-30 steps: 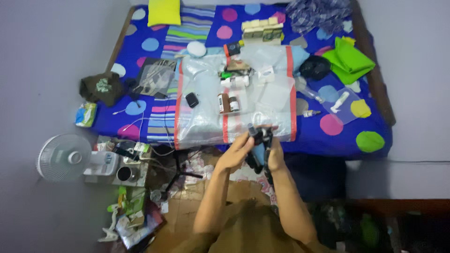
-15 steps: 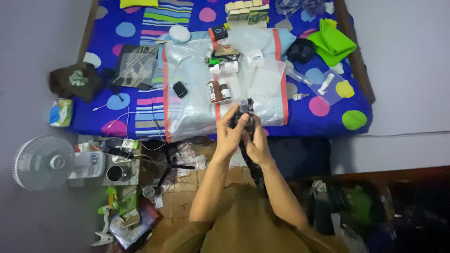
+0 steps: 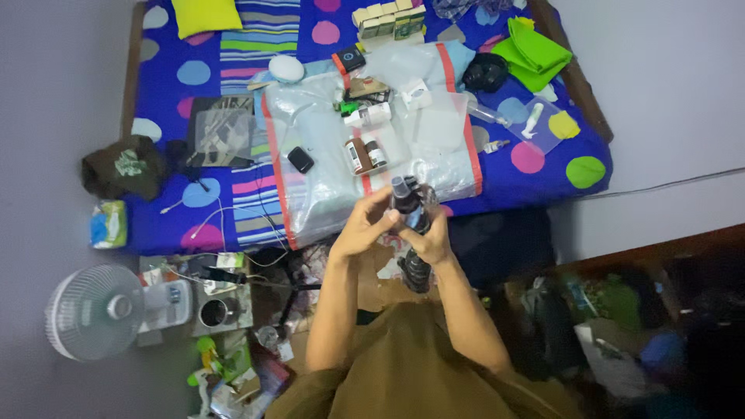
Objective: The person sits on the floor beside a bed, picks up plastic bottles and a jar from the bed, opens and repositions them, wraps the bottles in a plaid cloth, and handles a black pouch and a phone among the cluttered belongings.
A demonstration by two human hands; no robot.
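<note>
fan (image 3: 93,310): white, lower left of the frame, on the floor.
bed (image 3: 194,194): polka-dot sheet, upper half of the frame.
plastic sheet (image 3: 326,186): clear, red-edged, centre of the bed, strewn with small jars.
left hand (image 3: 363,226): fingers clenched round the bottle's side.
dark bottle (image 3: 409,206): centre, at the bed's near edge, held upright between both hands.
right hand (image 3: 428,237): fingers clasp the bottle from below.
step: judged to be working the cap; a firm twist seems needed.

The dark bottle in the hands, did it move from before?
Cannot tell. The dark bottle sits between the left hand and right hand at the clear plastic sheet's near edge, as before; only the camera's view clearly shifted.
</note>
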